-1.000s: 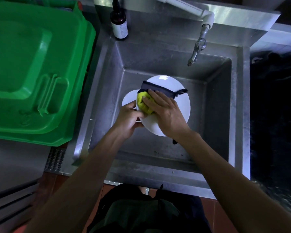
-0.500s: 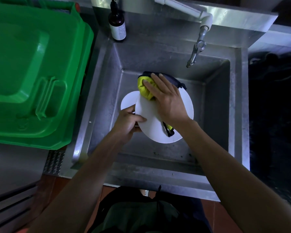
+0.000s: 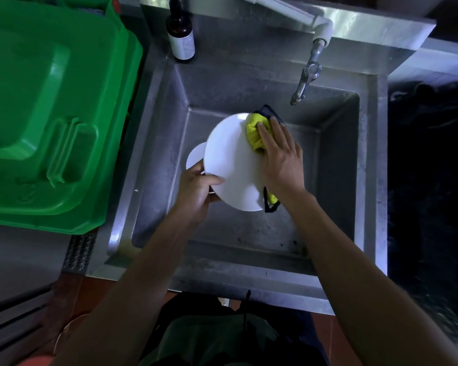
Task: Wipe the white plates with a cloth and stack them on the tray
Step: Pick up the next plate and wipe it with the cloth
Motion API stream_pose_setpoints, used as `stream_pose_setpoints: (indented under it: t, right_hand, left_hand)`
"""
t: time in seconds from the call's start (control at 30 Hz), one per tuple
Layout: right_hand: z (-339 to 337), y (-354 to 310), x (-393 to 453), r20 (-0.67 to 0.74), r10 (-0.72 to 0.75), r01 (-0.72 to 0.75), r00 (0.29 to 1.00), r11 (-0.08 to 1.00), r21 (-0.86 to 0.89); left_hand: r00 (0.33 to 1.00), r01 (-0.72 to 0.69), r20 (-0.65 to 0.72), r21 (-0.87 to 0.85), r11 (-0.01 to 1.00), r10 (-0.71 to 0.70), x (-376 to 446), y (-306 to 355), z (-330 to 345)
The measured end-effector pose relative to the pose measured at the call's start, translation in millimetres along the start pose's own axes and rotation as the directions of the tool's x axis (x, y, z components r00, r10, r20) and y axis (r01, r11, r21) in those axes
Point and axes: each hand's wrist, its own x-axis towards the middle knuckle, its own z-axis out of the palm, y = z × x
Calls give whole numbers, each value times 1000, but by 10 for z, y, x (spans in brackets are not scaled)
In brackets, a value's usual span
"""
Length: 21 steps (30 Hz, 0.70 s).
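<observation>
Plate [image 3: 230,159] in left grip [image 3: 196,191]; right grip [image 3: 280,159] presses cloth [image 3: 255,130] on it

Above basin: tap [image 3: 306,81] overhangs rear right.
Left: bin [image 3: 50,109] flanks sink [image 3: 368,180].
Rear ledge: bottle [image 3: 181,35].

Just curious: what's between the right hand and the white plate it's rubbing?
In the head view, a yellow cloth lies under the right hand, pressed against the white plate.
</observation>
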Motion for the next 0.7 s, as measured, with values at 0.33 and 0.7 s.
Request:
stream_pose_setpoints:
  t: [0.33,0.7]
  right_hand:
    - [168,6,-411,105,32,-41,994,995,90]
    - [311,-519,-814,21,42,-46,999,964,261]
  left_hand:
    - [995,-4,-98,-32,999,0,107,25,69]
    - [988,-32,-151,-126,992,13,170,22,173]
